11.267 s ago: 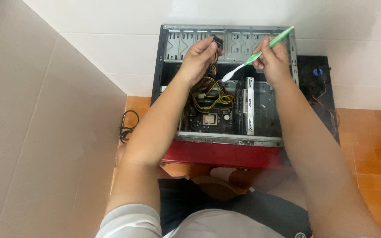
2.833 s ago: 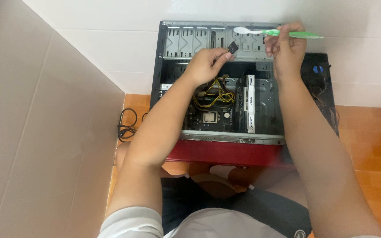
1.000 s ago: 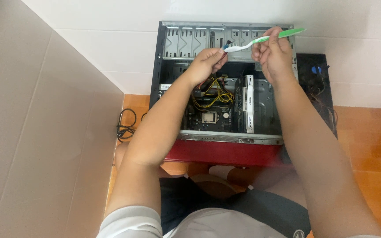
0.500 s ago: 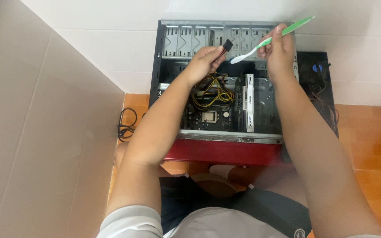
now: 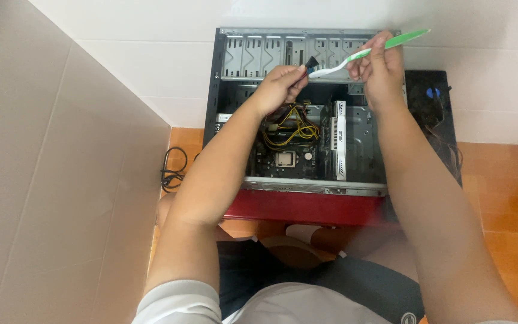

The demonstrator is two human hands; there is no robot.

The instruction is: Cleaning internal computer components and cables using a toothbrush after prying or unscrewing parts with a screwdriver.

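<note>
The left hand (image 5: pixel 277 84) is pinching a small black cable connector (image 5: pixel 312 62) between thumb and fingertips, lifting it clear of the open computer case (image 5: pixel 214 90) near the case's far edge, above the drive bays (image 5: pixel 259 57); held up like that, its face is turning toward the brush rather than staying buried among the wires. The right hand (image 5: pixel 382 69) is closed around the green handle of a green-and-white toothbrush (image 5: pixel 367 53), angling it so the white head is meeting the connector's tip; the handle is pointing away over the case's far right corner. The connector is looking small, dark and blocky, with a hint of blue at its end; its detail is too fine to tell. Below it, yellow and black wires (image 5: pixel 292 129) are trailing down toward the motherboard (image 5: pixel 283 159), beside a white graphics card (image 5: pixel 339 141); the case is lying on its side on the orange tiled floor (image 5: pixel 505 192), its red panel (image 5: pixel 301 207) nearest the person.
</note>
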